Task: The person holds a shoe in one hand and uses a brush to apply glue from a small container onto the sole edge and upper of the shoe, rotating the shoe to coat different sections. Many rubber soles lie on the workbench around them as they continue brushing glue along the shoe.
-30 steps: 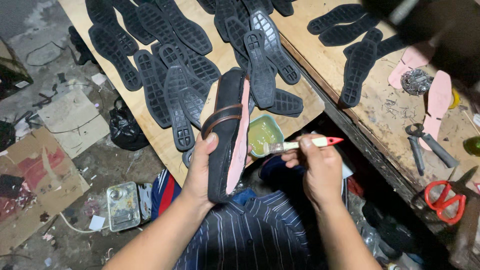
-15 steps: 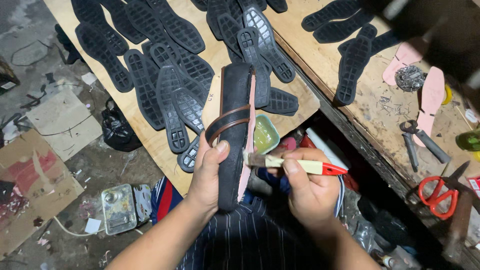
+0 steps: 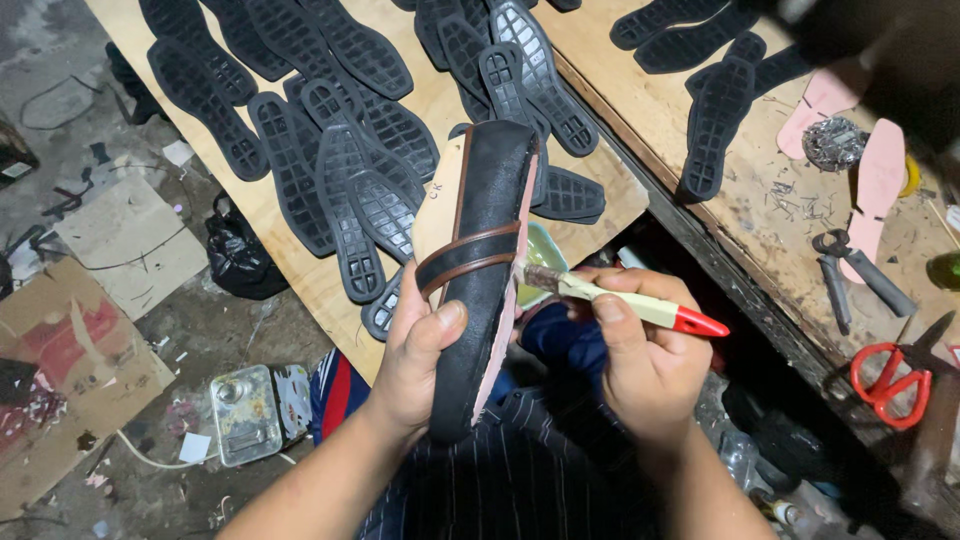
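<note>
Since the earlier frame my brush [image 3: 600, 295] has risen from the green glue tin [image 3: 538, 262] to the sandal's [image 3: 480, 270] pink edge — bristles touching it. My left hand [image 3: 420, 355] grips the sandal upright above my lap; my right hand [image 3: 645, 365] pinches the brush handle — black soles [image 3: 340, 170] cover the board beyond.

Sandal [image 3: 480, 270] between left fingers: matt black leather-like strap, pink foam-like edge. Brush [image 3: 620, 300] in right fingers: cream handle, glossy red tip.
</note>
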